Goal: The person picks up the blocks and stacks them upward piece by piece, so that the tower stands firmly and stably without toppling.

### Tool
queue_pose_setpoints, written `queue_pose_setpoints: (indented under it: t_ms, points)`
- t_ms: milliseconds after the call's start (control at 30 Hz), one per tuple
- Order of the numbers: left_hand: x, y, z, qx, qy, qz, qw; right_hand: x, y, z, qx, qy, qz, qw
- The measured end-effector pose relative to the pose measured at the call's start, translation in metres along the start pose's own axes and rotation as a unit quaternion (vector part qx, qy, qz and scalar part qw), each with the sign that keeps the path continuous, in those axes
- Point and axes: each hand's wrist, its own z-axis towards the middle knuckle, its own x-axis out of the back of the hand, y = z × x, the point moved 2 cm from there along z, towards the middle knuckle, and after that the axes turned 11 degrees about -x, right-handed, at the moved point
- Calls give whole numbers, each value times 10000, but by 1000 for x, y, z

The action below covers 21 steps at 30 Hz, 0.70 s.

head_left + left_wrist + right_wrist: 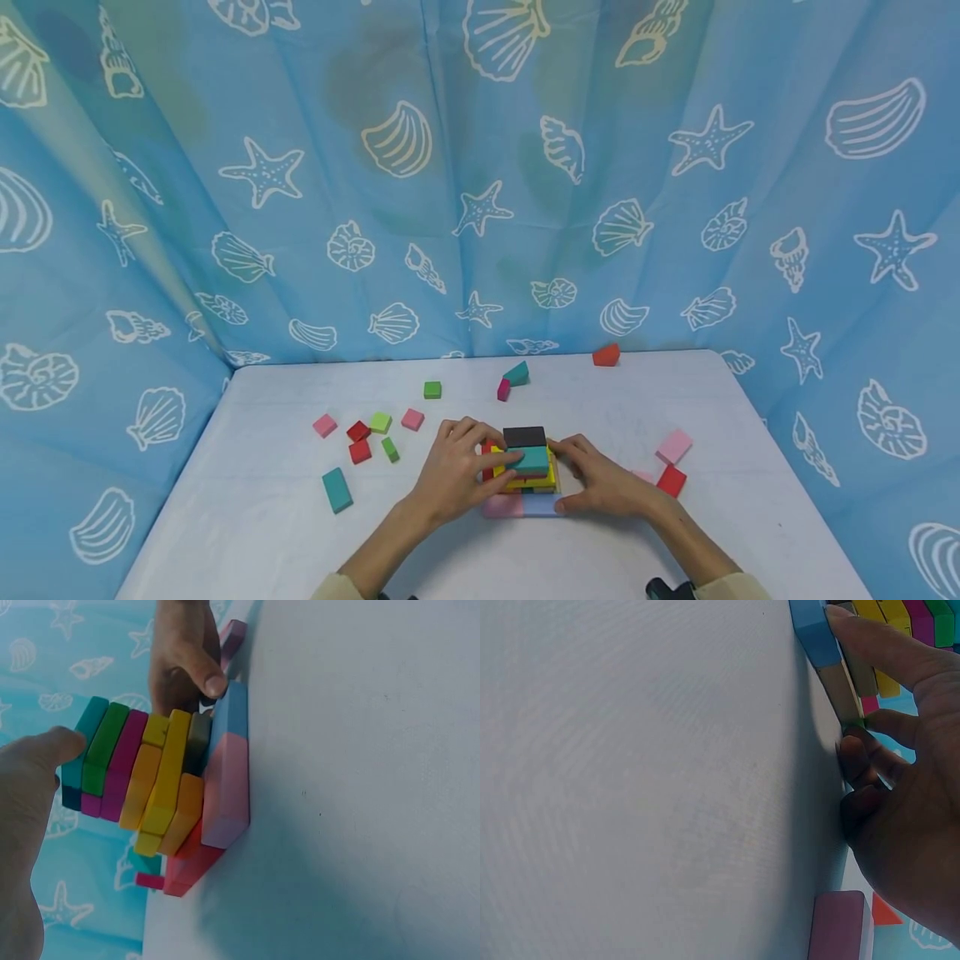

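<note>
A layered stack of coloured wooden blocks stands between my two hands. My left hand (453, 472) reaches over from the left, with curved fingers and thumb at the teal block (536, 461) on top. A black block (525, 437) sits just behind it. Under the teal block, the left wrist view shows a green block (106, 750), a magenta one (124, 766) and yellow ones (166, 784). My right hand (609, 485) holds the right side of the base, its thumb against the blue block (815, 634) and a fingertip at the end of a plain wooden block (840, 694).
Left of the stack lie loose red (360, 451), green (381, 422) and pink (412, 419) blocks, plus a teal slab (337, 490). A teal wedge (517, 373) and an orange piece (606, 356) lie near the back edge. Pink (674, 447) and red (672, 481) blocks lie beyond my right hand.
</note>
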Motion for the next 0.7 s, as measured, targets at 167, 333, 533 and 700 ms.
queue_pose_setpoints:
  t_ms: [167, 333, 533, 700]
  points:
    - [-2, 0, 0, 59, -46, -10, 10000, -1, 0, 1, -25, -6, 5, 10000]
    - [-2, 0, 0, 79, -23, -75, 9999, 0, 1, 1, -16, 15, -11, 10000]
    - [-2, 0, 1, 90, -32, -127, 9999, -1, 0, 1, -9, 7, -22, 10000]
    - [1, -2, -1, 195, 79, -272, 9994, -1, 0, 1, 23, 32, 11, 10000]
